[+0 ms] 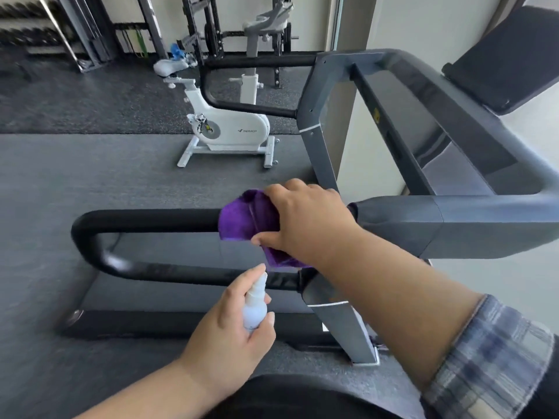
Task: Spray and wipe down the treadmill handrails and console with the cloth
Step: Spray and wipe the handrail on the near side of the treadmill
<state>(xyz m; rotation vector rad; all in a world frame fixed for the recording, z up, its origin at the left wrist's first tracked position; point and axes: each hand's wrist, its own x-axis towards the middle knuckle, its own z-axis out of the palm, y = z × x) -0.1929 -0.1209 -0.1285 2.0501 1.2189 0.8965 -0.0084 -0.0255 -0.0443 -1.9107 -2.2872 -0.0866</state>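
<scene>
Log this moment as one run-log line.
right hand: presses purple cloth around near handrail | left hand: holds spray bottle | console: untouched

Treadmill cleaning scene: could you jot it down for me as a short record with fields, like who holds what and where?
place: gym with dark floor
right hand: pressing purple cloth around the near black handrail, close to the grey frame
left hand: holding small white spray bottle, nozzle up, below the cloth
far handrail: untouched by either hand
console: dark panel at upper right, no hand on it
background: white exercise bike, weight racks
</scene>
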